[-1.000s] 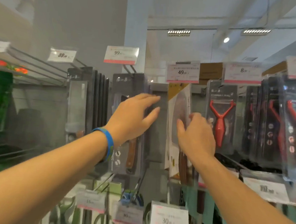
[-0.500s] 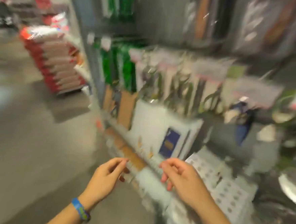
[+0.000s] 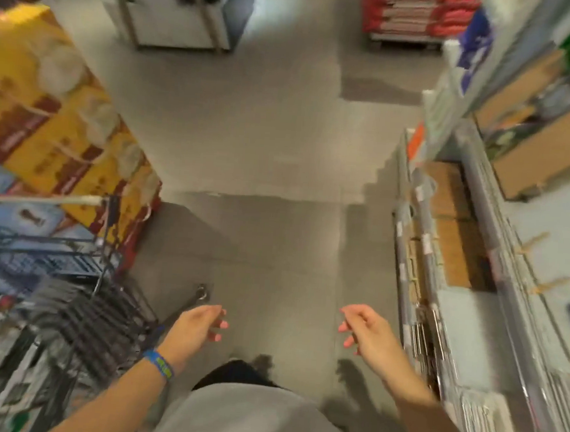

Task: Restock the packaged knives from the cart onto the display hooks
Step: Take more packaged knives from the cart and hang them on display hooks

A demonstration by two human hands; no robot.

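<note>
Left hand (image 3: 198,324) just right of the cart (image 3: 108,304) — fingers loosely curled, grasping nothing. Right hand (image 3: 366,333) farther right of the cart — likewise relaxed, empty.

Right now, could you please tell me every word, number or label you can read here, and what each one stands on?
Nothing can be read for certain.
Print on the yellow boxes: blurred.
Yellow lettering on the blue wristband: too small.
Print on the shelf-edge tags: blurred.
</note>
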